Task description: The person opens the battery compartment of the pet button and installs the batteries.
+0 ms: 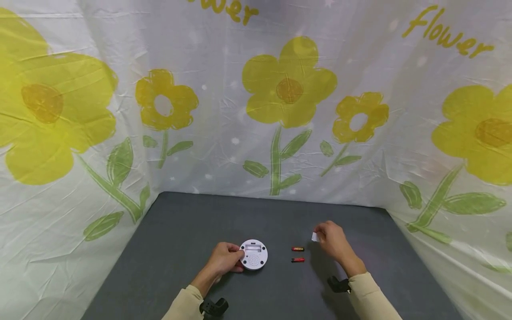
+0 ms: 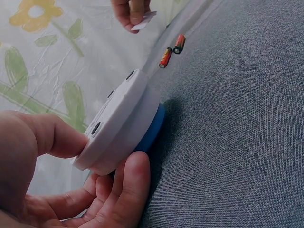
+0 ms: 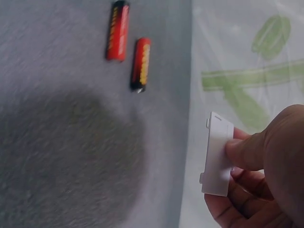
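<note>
My left hand (image 1: 226, 258) grips a round white battery-powered device (image 1: 256, 263) by its left edge, thumb on top and fingers beneath. Its upturned face shows an uncovered battery compartment, a patch of small holes and small dark feet; in the left wrist view a blue part shows on its lower side. Over the table to the right, my right hand (image 1: 333, 240) pinches a thin white battery cover (image 3: 219, 156) with small tabs along one edge. Between the hands lie two red and black batteries, the farther battery (image 1: 298, 249) and the nearer battery (image 1: 298, 260), roughly parallel.
A dark grey cloth surface (image 1: 192, 218) covers the table. White curtains (image 1: 216, 160) printed with yellow flowers stand along the back and both sides. Each wrist wears a black camera band, one left band (image 1: 214, 306) and one right band (image 1: 338, 284).
</note>
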A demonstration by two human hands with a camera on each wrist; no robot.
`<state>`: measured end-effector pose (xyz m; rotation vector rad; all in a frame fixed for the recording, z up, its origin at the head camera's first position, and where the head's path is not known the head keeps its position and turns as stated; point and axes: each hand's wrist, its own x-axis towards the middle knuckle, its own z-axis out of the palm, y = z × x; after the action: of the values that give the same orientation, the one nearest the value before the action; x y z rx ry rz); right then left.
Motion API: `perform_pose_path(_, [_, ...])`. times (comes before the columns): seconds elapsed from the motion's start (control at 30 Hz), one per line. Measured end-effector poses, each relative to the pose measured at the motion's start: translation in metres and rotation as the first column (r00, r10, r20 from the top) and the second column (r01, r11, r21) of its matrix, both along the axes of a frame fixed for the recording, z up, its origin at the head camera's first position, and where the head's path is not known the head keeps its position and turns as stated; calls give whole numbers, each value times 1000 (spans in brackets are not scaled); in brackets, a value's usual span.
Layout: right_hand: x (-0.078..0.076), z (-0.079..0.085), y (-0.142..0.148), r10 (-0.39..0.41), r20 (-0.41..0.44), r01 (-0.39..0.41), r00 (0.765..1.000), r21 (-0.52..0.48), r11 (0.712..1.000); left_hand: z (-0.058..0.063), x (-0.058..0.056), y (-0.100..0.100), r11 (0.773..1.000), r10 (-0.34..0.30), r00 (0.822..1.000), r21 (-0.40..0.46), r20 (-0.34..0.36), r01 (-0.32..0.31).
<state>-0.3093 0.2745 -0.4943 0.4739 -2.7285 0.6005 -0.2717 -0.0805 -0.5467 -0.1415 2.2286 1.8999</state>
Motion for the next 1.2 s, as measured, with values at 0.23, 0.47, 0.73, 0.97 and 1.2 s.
perform_pose_path(0.23, [1,-14,11,-19,1,19,1000,14,1000,-2,1,-1,1000,0,1000,2,-9,0])
perform_pose_path(0.47, [5,-27,23,-66,124,65,990,12,998,-2,2,-1,1000,0,1000,6,-5,0])
perform_pose_path(0.73, [8,-35,30,-98,225,104,969,-15,994,0,3,-2,1000,2,1000,3,-2,-2])
perform_pose_path(0.97, [8,-40,33,-114,200,122,973,-25,992,0,3,-2,1000,5,1000,11,-2,-5])
perform_pose_path(1.2, [8,-43,34,-115,156,120,981,-21,993,2,2,-1,1000,0,1000,1,4,0])
